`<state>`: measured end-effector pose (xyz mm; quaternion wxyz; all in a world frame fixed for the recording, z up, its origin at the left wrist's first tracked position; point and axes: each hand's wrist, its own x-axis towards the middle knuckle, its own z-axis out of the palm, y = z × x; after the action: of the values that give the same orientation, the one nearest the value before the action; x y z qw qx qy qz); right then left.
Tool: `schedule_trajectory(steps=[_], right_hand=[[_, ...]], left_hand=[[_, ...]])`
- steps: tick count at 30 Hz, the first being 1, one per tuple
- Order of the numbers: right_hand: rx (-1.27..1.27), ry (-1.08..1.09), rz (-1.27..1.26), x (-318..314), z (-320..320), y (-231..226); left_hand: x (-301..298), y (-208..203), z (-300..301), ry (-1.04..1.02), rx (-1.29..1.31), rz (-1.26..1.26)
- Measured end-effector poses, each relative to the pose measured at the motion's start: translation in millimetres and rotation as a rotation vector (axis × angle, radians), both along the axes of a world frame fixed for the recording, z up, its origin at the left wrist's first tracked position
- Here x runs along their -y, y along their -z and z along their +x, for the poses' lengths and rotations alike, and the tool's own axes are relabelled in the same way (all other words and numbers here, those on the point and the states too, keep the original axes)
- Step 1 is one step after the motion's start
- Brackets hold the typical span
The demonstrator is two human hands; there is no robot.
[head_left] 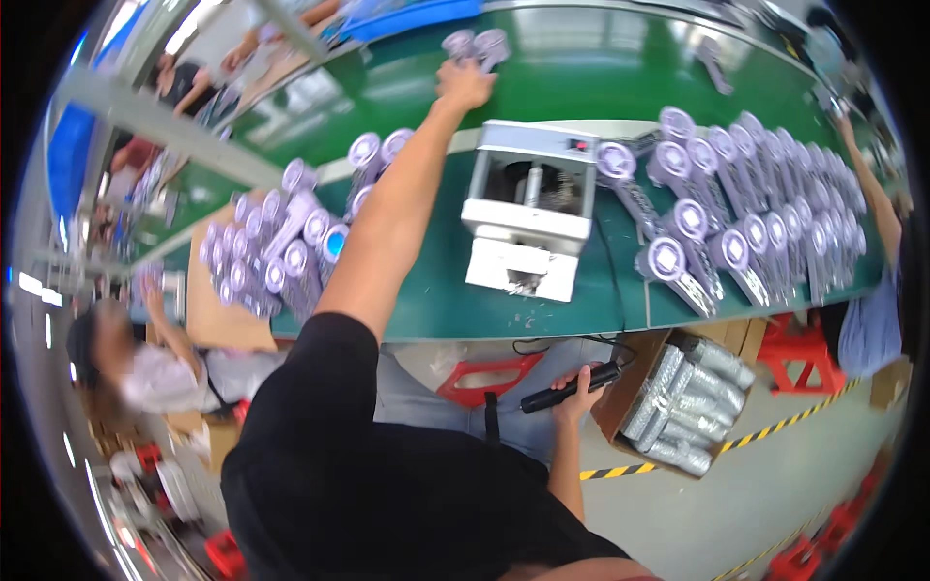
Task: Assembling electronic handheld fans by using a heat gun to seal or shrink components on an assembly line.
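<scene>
Stretched far forward over the green conveyor belt [572, 73], my left hand [465, 85] is closed round the lower part of two lilac round-headed handheld devices [491, 46]; their handles are mostly hidden by the hand. Down by my lap, my right hand [578, 392] grips a black electric screwdriver [557, 396] lying nearly level, its cord running up toward the bench. Between my arms, a grey-white screw feeder [528, 208] sits on the green bench [436, 300]. Beneath my left forearm, similar lilac devices [276, 237] lie in a dense group.
Rows of lilac devices [746, 213] fill the bench's right side. A carton [620, 412] of silvery wrapped cylinders [683, 402] stands below, beside a red stool [799, 358]. A person [145, 358] sits at left; another person's arm [872, 184] reaches in at right.
</scene>
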<state>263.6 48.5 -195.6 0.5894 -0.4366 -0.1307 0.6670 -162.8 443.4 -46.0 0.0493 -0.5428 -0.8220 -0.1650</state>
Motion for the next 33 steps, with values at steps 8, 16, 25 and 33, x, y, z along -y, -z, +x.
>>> schedule_trajectory(steps=[8,16,25,33], right_hand=[[0.061,0.026,0.07,1,6,4],[0.058,-0.017,0.037,3,-5,-1],[0.077,0.019,0.052,4,5,13],[0.046,-0.016,0.06,3,1,13]], left_hand=[[175,-61,110,-0.152,-0.406,0.141],[259,-56,93,-0.305,-0.274,-0.176],[247,-60,62,-0.298,-0.185,-0.173],[251,-58,60,-0.199,-0.094,-0.007]])
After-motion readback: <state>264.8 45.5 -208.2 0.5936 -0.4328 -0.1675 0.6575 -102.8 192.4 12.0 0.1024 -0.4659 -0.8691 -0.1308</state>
